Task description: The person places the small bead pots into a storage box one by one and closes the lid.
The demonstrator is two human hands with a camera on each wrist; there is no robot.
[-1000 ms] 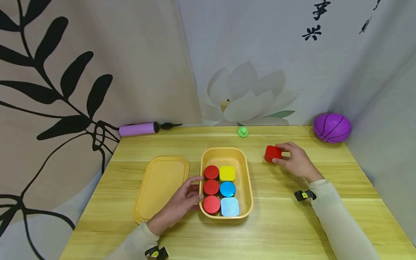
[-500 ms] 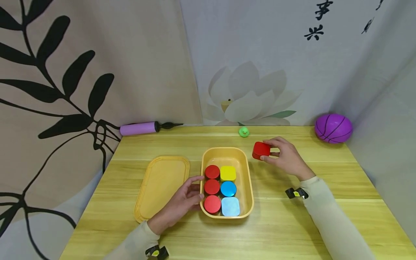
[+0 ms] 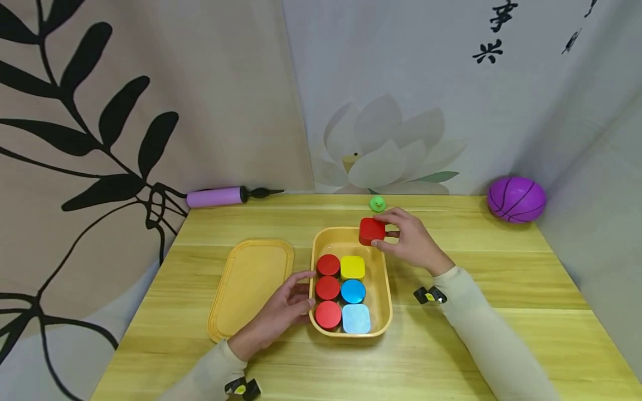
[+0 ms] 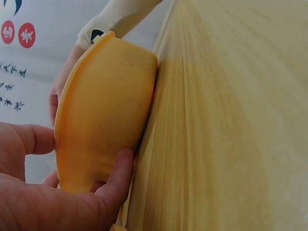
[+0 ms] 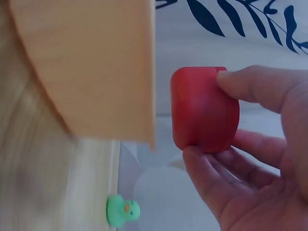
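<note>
My right hand [image 3: 412, 240] pinches a small red square box [image 3: 371, 230] between thumb and fingertips, over the far right part of a yellow plastic tub [image 3: 387, 301]. In the right wrist view, a seam runs round this red box [image 5: 202, 108], above the rim of the tub [image 5: 106, 72]. My left hand [image 3: 281, 312] touches the tub's left side, thumb and forefinger spread along the outer wall [image 4: 106, 101]. Inside the tub stand several round red pieces [image 3: 328, 288] in a column, beside a yellow square one [image 3: 353, 268], a blue round one [image 3: 353, 291] and a light blue square one [image 3: 356, 319].
A flat yellow lid [image 3: 256, 278] lies left of the tub on the wooden table [image 3: 426, 356]. Along the back are a purple hand pump [image 3: 215, 197], a small green rubber duck [image 3: 378, 204] and a purple ball [image 3: 516, 199]. Printed cloth hangs behind.
My right hand has carried the red square box leftward from beside the tub to over its far right corner. The left hand stays at the tub's left side.
</note>
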